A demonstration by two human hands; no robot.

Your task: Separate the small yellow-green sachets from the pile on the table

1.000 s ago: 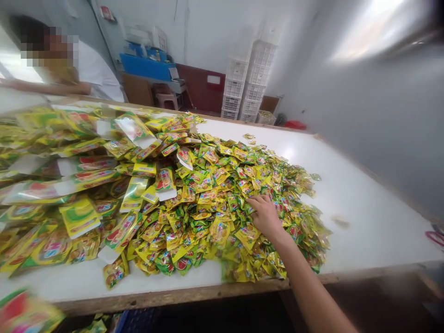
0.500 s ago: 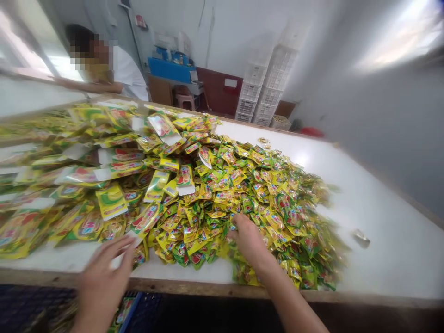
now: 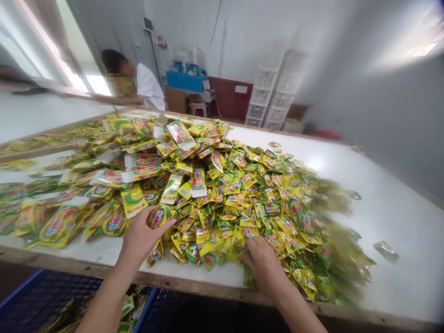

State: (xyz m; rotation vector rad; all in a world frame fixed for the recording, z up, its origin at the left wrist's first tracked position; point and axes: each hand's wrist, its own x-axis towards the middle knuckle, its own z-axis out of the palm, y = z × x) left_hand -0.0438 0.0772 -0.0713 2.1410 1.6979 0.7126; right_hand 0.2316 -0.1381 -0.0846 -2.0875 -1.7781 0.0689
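Left hand (image 3: 144, 233) — 8 o'clock, thumb wide of fingers — straddles a printed carton (image 3: 157, 219); grip cannot be told. Right hand (image 3: 260, 256), 5 o'clock, curls at the sachet pile (image 3: 239, 203); hold hidden. Blue crate (image 3: 144, 311): 7 o'clock, below table (image 3: 391, 203).

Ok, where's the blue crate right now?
Head view, lower left: the blue crate sits below the near table edge, partly behind the left forearm.

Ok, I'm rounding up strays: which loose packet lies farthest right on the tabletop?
The silvery packet lying by itself on the white tabletop, right of the pile; all other packets lie farther left.
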